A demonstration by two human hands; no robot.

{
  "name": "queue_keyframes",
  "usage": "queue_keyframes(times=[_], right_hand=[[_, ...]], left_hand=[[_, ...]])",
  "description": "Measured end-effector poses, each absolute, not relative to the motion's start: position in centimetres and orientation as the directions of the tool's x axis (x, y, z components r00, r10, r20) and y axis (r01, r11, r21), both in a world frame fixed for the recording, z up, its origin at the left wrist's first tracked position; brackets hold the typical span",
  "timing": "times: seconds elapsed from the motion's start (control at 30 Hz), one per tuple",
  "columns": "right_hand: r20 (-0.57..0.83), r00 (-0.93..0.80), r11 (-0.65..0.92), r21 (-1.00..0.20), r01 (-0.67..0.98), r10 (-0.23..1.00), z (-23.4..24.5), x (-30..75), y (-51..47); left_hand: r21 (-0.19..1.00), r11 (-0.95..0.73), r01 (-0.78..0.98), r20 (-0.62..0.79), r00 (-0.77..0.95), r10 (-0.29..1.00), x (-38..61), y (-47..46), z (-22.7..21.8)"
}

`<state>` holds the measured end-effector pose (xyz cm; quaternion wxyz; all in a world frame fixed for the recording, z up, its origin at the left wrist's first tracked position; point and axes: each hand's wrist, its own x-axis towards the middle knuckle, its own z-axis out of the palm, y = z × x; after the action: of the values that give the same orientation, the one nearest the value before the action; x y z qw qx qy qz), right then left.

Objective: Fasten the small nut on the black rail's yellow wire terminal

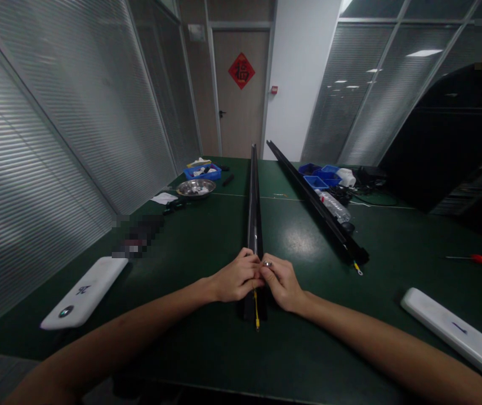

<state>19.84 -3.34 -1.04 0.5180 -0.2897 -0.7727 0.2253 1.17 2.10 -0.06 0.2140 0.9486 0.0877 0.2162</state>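
A long black channel rail (253, 214) lies lengthwise on the table, pointing away from me. Over its near end, the fingers of my left hand (236, 278) and my right hand (282, 281) are pinched together and meet. Whatever small piece sits between the fingertips is hidden. From beneath the left fingers a yellow wire (257, 309) runs toward me along the rail, ending in a small terminal. My right hand wears a ring.
Right of centre lies a second black rail (308, 194) with a ring-terminal wire. Blue bins (317, 181) and a plastic bottle (334, 207) stand beyond it. A metal bowl (196, 189) is at left. White numbered cases (91, 295) flank me; a screwdriver (477, 259) is far right.
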Motion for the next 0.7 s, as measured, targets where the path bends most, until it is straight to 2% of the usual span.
queue_keyframes(times=[0.17,0.43,0.7], right_hand=[[0.675,-0.287,0.732,-0.655,0.190,0.679,-0.87,19.83,-3.31],[0.664,-0.279,0.719,-0.661,0.214,0.694,-0.80,19.79,-3.44],[0.679,-0.289,0.737,-0.646,0.202,0.675,-0.91,19.88,-3.21]], left_hand=[[0.417,-0.905,0.087,0.390,0.882,0.265,1.20,2.03,-0.14],[0.494,-0.866,0.079,0.340,0.899,0.276,1.18,2.21,0.05],[0.425,-0.901,0.088,0.392,0.880,0.270,1.35,1.83,0.20]])
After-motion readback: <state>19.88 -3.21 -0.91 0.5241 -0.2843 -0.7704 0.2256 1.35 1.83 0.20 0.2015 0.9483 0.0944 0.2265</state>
